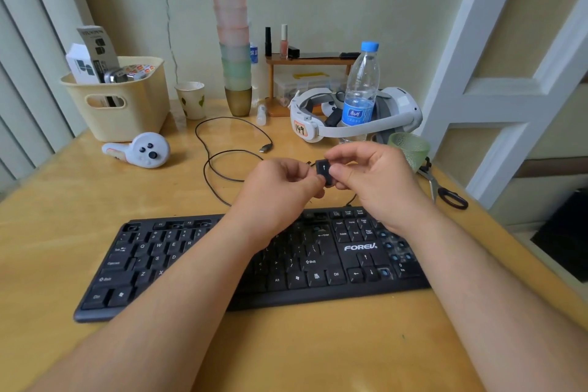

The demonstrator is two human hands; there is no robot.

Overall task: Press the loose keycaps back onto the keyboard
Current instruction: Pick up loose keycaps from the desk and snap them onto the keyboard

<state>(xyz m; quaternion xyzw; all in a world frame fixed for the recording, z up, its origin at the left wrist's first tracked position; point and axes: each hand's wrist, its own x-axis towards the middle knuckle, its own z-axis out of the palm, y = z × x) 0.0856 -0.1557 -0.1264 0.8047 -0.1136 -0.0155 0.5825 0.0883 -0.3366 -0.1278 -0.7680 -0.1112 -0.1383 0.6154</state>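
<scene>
Both hands meet above the far edge of the black plastic keyboard (254,264), which lies across the middle of the yellow wooden table (318,350); the left hand (280,183) and right hand (372,173) pinch between fingertips a small square black keycap (323,169) printed with a white arrow; several sockets at the keyboard's right end stand bare, showing blue stems.
</scene>
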